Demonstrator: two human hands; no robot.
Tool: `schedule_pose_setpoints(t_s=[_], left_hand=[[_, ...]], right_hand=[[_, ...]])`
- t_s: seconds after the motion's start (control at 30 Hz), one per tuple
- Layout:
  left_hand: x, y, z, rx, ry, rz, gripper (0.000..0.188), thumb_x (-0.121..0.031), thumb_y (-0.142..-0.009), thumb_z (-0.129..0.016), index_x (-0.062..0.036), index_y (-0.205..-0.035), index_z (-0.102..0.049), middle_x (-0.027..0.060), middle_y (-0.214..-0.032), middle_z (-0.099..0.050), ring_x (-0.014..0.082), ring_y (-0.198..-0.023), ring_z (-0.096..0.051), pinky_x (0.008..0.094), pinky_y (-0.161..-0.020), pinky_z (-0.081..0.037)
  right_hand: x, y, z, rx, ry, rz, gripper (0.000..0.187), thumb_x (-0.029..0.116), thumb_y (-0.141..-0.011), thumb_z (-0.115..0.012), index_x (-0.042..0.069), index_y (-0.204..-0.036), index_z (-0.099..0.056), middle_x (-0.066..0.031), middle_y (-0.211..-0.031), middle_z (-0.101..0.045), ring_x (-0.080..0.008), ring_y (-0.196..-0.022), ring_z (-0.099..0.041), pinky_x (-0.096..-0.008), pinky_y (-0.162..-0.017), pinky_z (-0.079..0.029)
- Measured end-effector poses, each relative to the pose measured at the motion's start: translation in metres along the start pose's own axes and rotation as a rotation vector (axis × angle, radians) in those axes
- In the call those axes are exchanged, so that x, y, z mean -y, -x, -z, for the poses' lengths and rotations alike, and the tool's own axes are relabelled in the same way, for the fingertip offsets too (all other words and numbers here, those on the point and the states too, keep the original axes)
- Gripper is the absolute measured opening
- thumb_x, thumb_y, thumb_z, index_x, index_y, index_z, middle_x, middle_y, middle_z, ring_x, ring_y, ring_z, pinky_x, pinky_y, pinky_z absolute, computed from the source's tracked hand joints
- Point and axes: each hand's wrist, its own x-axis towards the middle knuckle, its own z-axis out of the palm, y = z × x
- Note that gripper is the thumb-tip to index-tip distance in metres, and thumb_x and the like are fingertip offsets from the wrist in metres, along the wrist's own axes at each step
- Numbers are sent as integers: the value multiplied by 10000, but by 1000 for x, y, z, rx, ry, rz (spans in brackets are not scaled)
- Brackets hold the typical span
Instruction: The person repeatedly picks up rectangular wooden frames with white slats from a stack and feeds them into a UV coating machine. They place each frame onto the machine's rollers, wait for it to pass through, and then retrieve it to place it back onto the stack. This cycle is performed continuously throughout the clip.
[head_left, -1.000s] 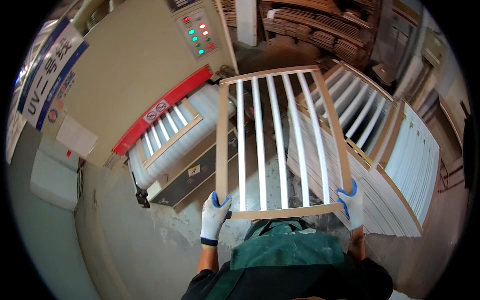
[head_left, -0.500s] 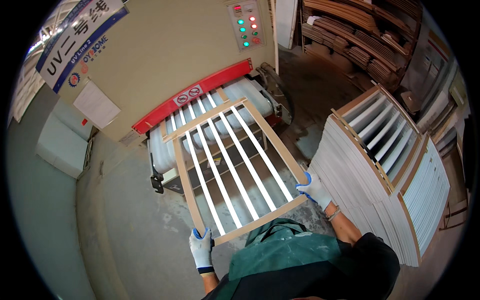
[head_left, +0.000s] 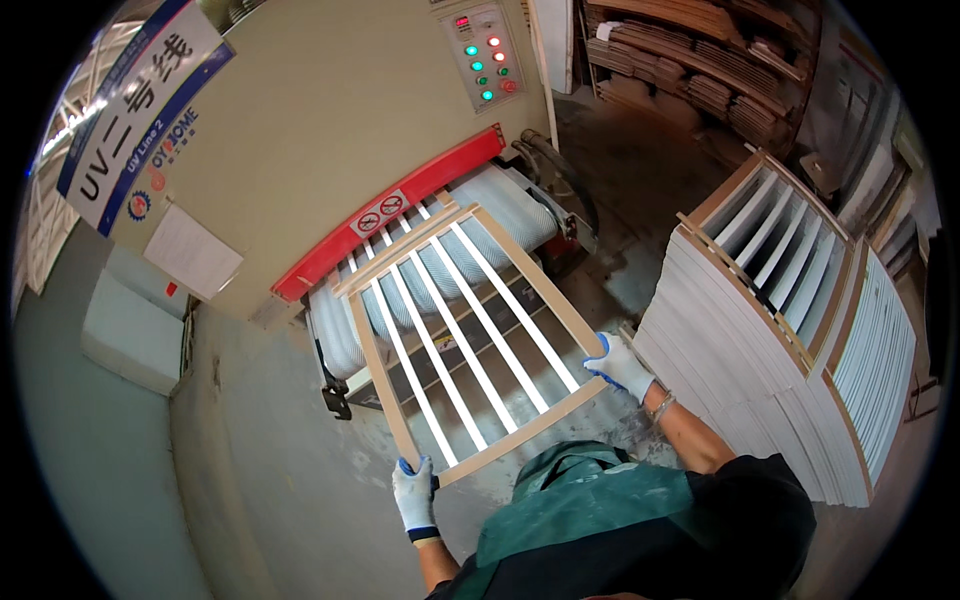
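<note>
Gripping slatted frame (head_left: pixel 523 434) (one each side), hands (head_left: pixel 620 368) have swung it partly over conveyor (head_left: pixel 515 215).

A pale, finely textured conveyor bed (head_left: pixel 512 218) bears a rectangular frame with tan rails and white slats (head_left: pixel 398 248), its far part under the red bar (head_left: pixel 455 178). A second tan-railed, white-slatted frame (head_left: pixel 465 345) reaches over the bed's near edge; whether it touches the bed cannot be told. The grey, scuffed concrete floor (head_left: pixel 250 420) spreads below, with a tall stack of white-edged slatted frames (head_left: pixel 725 315) on the right. Far right, a dark brown rack (head_left: pixel 806 105) carries piles of thin brown boards (head_left: pixel 660 65).
</note>
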Motion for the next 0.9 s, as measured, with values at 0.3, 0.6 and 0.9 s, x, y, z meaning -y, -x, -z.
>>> schedule_pose_setpoints(t_s=[0.3,0.6,0.9], left_hand=[[2,-43,-9,-2,-22,-68,308,-254,-896,-746,37,-922,-650,126,-778,-667,213,-622,-674,373,-581,-540],[20,-92,-21,29,-7,1,325,-262,-904,-734,50,-938,-651,145,-792,-681,234,-709,-663,392,-664,-536],[22,-155,-43,255,326,-68,211,-186,-966,-725,15,-983,-664,3,-774,-606,101,-632,-557,296,-535,-471]], right_hand=[[12,-19,-7,66,-177,-86,801,322,-853,-815,-28,-1483,-467,-180,-1287,-668,-214,-1094,-682,-323,-925,-547],[-29,23,-1,25,-595,-99,689,165,-906,-774,-82,-1469,-461,-120,-1208,-689,-144,-1041,-672,-279,-905,-551],[-53,133,80,-387,-467,-162,517,123,-926,-744,-3,-1398,-576,-76,-1111,-712,-118,-976,-667,-280,-855,-556]])
